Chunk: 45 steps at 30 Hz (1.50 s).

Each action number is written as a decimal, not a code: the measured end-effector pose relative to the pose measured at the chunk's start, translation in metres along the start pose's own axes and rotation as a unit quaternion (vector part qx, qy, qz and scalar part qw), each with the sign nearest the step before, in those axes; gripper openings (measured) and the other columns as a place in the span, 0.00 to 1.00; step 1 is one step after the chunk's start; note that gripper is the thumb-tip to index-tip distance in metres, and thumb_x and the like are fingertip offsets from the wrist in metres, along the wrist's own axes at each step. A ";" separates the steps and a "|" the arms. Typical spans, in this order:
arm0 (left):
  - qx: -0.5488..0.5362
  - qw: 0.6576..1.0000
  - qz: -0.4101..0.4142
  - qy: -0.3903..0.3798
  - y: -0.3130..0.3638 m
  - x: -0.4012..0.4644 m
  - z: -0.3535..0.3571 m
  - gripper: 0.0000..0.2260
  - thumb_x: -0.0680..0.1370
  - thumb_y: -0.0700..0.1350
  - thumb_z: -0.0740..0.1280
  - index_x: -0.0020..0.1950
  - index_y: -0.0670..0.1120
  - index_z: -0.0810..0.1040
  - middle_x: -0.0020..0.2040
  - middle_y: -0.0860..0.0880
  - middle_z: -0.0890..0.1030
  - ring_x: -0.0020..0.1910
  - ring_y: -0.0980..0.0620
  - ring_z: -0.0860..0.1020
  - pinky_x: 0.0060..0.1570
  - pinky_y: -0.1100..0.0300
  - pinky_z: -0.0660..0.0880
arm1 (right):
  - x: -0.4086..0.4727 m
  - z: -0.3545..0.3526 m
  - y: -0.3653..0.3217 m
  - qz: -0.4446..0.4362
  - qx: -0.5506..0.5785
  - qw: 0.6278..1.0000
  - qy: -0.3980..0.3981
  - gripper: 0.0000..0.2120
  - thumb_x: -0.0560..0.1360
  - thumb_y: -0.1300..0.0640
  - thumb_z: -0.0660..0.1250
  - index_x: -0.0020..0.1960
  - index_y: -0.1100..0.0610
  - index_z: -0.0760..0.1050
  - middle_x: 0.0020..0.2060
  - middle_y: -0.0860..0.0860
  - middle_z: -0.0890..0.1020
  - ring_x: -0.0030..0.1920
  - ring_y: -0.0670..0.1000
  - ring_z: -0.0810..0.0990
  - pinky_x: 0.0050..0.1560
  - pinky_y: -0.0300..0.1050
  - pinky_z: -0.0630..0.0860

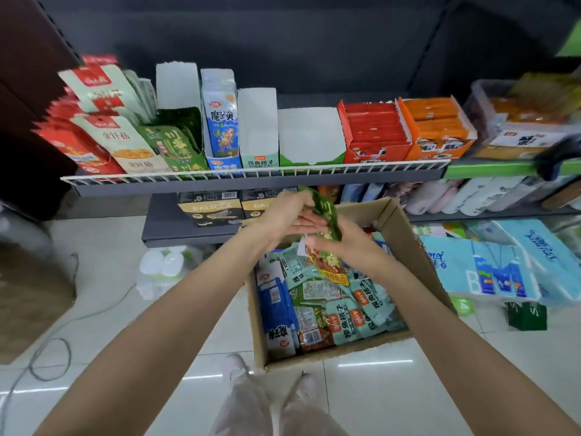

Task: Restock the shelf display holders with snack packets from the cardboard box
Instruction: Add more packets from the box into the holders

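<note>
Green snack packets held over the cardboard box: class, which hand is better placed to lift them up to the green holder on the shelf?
Probably the left hand: it grips the green packets near their top and sits nearer the green holder.

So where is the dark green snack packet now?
The dark green snack packet is mid-frame, held between the left hand and right hand, above the brown cardboard box.

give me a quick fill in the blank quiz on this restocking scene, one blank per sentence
1. Both hands hold a ____ packet above the cardboard box.
2. The box stands on the ____.
3. The wide holder left of the red carton looks ____.
4. The blue carton stands on the ____ shelf.

Answers: green; floor; empty; top
</note>
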<state>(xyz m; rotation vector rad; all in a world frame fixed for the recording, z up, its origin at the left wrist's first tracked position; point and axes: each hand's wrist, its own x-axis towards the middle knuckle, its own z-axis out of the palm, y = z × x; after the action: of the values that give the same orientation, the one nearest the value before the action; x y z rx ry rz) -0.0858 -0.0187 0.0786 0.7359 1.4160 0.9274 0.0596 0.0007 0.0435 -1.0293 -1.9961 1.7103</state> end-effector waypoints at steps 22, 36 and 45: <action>0.657 0.733 0.146 0.103 0.107 0.052 -0.269 0.42 0.73 0.68 0.61 0.77 0.41 0.55 0.77 0.44 0.56 0.76 0.46 0.53 0.73 0.54 0.53 | 0.237 0.057 -0.174 -0.109 0.057 0.955 0.270 0.06 0.73 0.66 0.68 0.48 0.58 0.78 0.40 0.48 0.82 0.38 0.40 0.80 0.39 0.33 0.75; 0.763 0.599 0.242 0.020 0.096 0.083 -0.315 0.34 0.76 0.66 0.56 0.73 0.43 0.64 0.68 0.45 0.72 0.68 0.46 0.68 0.70 0.55 0.55 | 0.340 0.096 -0.153 -0.043 -0.078 0.983 0.158 0.07 0.71 0.65 0.71 0.49 0.60 0.80 0.44 0.52 0.82 0.44 0.48 0.79 0.49 0.41 0.75; 0.735 0.622 0.269 0.028 0.096 0.082 -0.321 0.33 0.76 0.66 0.57 0.71 0.45 0.67 0.66 0.47 0.74 0.64 0.48 0.71 0.68 0.56 0.59 | 0.340 0.102 -0.150 -0.108 -0.344 0.920 0.155 0.13 0.73 0.69 0.64 0.52 0.58 0.82 0.49 0.54 0.83 0.50 0.52 0.79 0.53 0.43 0.74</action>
<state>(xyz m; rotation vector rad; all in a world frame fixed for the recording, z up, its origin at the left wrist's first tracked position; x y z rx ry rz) -0.4198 0.0643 0.1072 2.4701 1.8850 -0.0900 -0.2883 0.1592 0.0906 -1.1293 -2.4158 0.6644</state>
